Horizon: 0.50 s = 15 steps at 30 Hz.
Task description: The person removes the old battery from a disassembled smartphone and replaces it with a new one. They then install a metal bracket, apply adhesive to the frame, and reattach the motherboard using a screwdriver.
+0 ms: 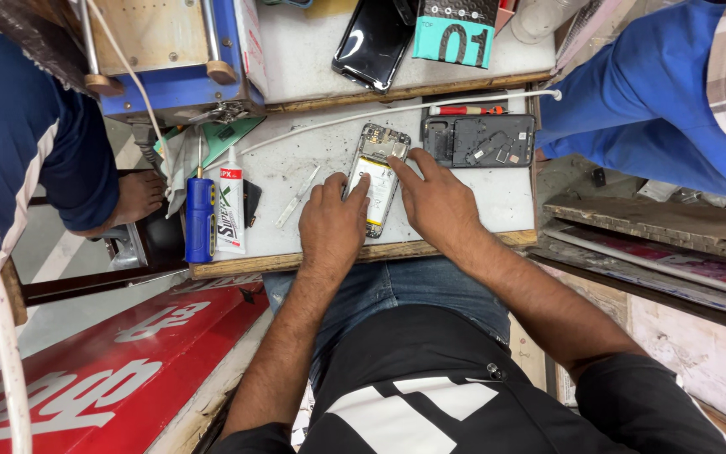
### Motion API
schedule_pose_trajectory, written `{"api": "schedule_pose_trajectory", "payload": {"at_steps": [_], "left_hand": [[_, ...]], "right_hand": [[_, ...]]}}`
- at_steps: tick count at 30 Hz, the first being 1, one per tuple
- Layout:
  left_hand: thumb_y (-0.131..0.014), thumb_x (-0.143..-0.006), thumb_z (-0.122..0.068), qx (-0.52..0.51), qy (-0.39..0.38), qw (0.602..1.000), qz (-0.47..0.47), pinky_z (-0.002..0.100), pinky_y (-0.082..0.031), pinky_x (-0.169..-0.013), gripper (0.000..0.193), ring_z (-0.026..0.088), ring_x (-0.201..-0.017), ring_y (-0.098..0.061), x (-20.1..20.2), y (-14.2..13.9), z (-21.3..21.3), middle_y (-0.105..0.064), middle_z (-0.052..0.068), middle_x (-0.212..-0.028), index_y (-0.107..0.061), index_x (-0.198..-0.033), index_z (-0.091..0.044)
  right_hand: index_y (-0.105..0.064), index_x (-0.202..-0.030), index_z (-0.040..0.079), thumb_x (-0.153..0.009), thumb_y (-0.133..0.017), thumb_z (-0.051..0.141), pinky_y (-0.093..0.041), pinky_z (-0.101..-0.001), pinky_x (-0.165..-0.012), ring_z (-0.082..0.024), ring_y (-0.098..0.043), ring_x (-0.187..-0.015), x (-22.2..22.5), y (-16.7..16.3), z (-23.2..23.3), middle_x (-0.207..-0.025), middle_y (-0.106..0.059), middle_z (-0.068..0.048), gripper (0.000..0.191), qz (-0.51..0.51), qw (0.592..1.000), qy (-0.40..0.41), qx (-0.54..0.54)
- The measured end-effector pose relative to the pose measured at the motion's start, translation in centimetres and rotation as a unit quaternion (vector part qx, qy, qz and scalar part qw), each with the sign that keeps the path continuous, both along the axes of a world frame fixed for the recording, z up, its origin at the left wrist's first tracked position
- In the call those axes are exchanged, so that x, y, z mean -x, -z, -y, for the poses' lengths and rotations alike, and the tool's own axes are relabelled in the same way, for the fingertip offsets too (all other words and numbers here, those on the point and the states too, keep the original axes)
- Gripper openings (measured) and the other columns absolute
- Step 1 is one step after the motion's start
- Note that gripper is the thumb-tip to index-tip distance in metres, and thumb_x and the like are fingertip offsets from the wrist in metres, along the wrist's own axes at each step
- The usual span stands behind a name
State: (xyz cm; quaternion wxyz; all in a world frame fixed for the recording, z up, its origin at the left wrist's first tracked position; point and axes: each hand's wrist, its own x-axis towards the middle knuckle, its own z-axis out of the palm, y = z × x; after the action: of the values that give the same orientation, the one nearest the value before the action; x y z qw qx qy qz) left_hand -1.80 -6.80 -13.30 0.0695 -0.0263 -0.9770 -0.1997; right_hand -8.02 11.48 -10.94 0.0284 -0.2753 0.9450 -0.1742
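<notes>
An opened phone lies on the white worktop, its back cover off and its battery and circuit board showing. My left hand rests on the phone's left edge with fingers pressing the battery area. My right hand lies on its right side, the index finger touching the upper part near the circuit board. The removed dark back cover lies to the right of the phone, inner side up. Metal tweezers lie just left of my left hand.
A blue-handled screwdriver and a white glue tube lie at the left of the worktop. A red-handled screwdriver, a white cable, a black phone and a teal box sit further back. People stand at both sides.
</notes>
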Motion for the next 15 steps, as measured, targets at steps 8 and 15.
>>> {"api": "schedule_pose_trajectory", "payload": {"at_steps": [8,15], "left_hand": [[-0.074,-0.093,-0.023,-0.001,0.004,1.0,0.013,0.039,-0.055,-0.075,0.038,0.027,-0.095,-0.06,0.0,0.1,0.2,-0.061,0.013,-0.117,-0.072,-0.129,-0.013],[-0.073,-0.093,-0.022,-0.005,0.005,1.0,0.011,0.039,-0.055,-0.074,0.037,0.027,-0.094,-0.06,0.0,0.0,0.1,-0.061,0.015,-0.117,-0.072,-0.129,-0.012]], "right_hand": [[-0.06,-0.141,0.015,-0.087,-0.066,0.005,-0.062,-0.0379,-0.064,-0.028,-0.072,-0.091,0.6,-0.3,0.0,-0.135,-0.059,-0.015,0.055,0.003,0.997,-0.026,-0.076],[-0.061,-0.138,0.012,-0.086,-0.067,0.007,-0.062,-0.0364,-0.062,-0.027,-0.073,-0.089,0.9,-0.2,-0.2,-0.134,-0.061,-0.018,0.053,-0.015,0.993,-0.047,-0.106]]}}
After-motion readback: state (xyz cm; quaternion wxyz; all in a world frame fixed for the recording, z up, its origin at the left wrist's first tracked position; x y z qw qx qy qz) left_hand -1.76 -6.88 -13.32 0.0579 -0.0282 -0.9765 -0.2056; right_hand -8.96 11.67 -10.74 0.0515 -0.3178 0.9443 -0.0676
